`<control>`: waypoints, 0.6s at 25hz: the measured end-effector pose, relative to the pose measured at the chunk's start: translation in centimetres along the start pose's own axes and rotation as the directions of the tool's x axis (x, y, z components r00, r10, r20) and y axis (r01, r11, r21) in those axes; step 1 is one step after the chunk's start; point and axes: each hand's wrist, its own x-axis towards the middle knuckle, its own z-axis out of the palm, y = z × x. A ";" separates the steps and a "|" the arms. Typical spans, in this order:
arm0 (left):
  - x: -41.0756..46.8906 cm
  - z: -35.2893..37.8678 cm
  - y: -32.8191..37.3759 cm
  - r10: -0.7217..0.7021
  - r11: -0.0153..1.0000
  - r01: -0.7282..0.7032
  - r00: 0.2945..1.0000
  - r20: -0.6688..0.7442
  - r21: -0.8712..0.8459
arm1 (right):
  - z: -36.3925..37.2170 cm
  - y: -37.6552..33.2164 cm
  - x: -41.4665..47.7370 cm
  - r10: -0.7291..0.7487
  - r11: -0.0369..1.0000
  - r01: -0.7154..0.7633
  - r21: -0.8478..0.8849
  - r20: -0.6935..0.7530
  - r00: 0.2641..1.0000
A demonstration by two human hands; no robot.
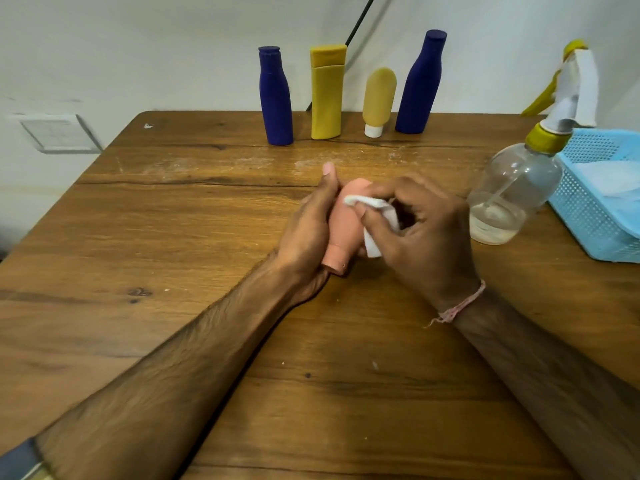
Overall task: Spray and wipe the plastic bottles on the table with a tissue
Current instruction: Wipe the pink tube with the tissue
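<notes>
Left hand (308,233) round pink bottle (343,221) (tissue (385,210))

Five plastic bottles share one wooden table (173,237). Four stand in a row at the upper centre of the frame: two dark blue, the left dark blue bottle (275,98) and the right dark blue bottle (420,84), one yellow bottle (327,95) and one tan bottle (378,95). The fifth, a single pink bottle (343,220), sits at centre between two hands, the left hand (308,230) and the right hand (426,237), with one white tissue (375,216). At right are one clear spray bottle (512,192) and one light blue basket (588,216). One switch plate (57,133) is at left, one black cable (360,19) at top, one thread bracelet (460,306) at lower right.
</notes>
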 end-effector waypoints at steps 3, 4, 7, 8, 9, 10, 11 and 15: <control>-0.3 0.3 -0.2 0.070 0.990 -0.075 0.996 0.046 0.117 | -0.1 0.7 0.4 0.110 0.989 -0.121 -0.079 -0.140 0.984; -0.4 0.3 -0.2 0.079 0.991 -0.083 0.996 0.038 0.108 | -0.1 0.7 0.3 0.104 0.992 -0.112 -0.059 -0.125 0.987; -0.2 0.0 -0.1 0.106 0.993 -0.107 0.994 -0.031 -0.040 | -0.1 0.0 -0.2 -0.044 0.996 0.038 0.086 0.071 0.997; -0.2 -0.1 -0.1 0.127 0.989 -0.130 0.991 -0.044 -0.071 | 0.0 -0.1 -0.3 -0.082 0.992 0.071 0.102 0.110 0.991; -0.1 -0.2 -0.2 0.156 0.986 -0.158 0.986 -0.058 -0.046 | 0.1 -0.1 -0.3 -0.077 0.995 0.069 0.077 0.098 0.992; 0.0 -0.3 -0.2 0.177 0.984 -0.177 0.982 -0.071 0.016 | 0.1 0.0 -0.1 -0.033 0.999 0.031 0.038 0.039 0.999; 0.0 -0.3 -0.2 0.188 0.980 -0.182 0.979 -0.081 0.083 | 0.1 0.2 0.1 0.038 0.999 -0.038 0.019 -0.048 0.998; -0.3 0.0 -0.2 0.180 0.977 -0.171 0.982 -0.062 0.130 | 0.2 0.7 0.5 0.358 0.905 -0.306 0.296 -0.141 0.923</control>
